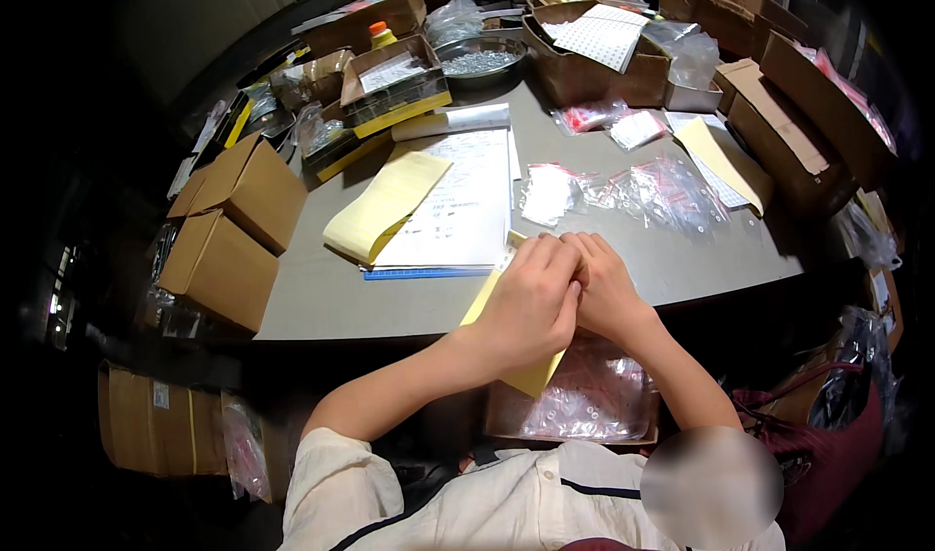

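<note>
My left hand [526,293] and my right hand [604,288] meet at the table's front edge, fingers bent together. In my left hand is a yellow-backed sticker sheet [536,380]; its lower end hangs below my palm and its upper end shows past my knuckles. My right fingers are curled behind the left ones, and whatever they pinch is hidden. Just beyond my hands lie small clear zip bags [662,195] with small parts and a stack of white labels or bags [550,195]. Below, an open box [584,400] of filled zip bags sits close to my body.
On the grey table [321,298], a curled yellow sheet [385,205] rests on written papers [472,215]. Cartons [224,268] stand left. A metal bowl [477,61] of small parts and a large cardboard box [594,74] are at the back; more boxes [789,132] stand right.
</note>
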{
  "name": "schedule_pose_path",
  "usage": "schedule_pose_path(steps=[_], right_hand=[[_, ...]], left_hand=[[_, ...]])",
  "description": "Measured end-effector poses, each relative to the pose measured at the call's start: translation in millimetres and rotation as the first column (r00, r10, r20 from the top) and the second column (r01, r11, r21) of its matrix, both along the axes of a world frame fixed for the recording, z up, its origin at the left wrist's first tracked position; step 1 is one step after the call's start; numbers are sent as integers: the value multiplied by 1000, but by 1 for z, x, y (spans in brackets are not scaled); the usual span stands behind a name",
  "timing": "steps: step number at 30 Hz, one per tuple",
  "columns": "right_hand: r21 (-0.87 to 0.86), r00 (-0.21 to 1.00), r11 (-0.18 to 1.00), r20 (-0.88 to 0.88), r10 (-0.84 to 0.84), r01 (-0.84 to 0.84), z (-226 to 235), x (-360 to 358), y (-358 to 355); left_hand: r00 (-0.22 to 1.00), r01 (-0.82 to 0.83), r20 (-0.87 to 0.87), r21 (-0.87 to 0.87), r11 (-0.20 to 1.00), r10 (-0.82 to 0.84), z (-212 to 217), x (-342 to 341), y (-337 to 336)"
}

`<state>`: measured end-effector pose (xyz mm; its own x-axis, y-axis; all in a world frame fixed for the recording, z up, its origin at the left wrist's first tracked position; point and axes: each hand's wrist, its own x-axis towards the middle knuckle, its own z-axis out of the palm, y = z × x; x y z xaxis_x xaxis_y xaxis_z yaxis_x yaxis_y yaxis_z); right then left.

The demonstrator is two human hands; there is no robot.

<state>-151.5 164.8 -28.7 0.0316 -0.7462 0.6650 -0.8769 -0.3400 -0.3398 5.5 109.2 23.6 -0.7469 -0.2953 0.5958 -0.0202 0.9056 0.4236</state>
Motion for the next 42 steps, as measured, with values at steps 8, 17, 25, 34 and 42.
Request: schedule_pose_path(steps=[8, 17, 25, 34, 42], right_hand=[[1, 991, 1000, -135, 20, -20, -2, -3, 2], [-12, 943, 999, -331, 35, -42, -3, -13, -2], [13, 952, 1000, -307, -3, 7, 3, -6, -1], [76, 949, 997, -313, 27, -3, 9, -5, -1], [62, 972, 997, -231, 53, -40, 7, -4, 0]], left_hand=[[998, -53, 37, -14, 998, 54, -14, 0, -9], [991, -113, 57, -76, 991, 118, -12, -5, -14], [989, -92, 117, -18, 996, 93, -4, -4, -23], [990, -131, 61, 0, 991, 130, -11, -3, -21], [998, -50, 34, 31, 998, 49, -2, 3, -9]])
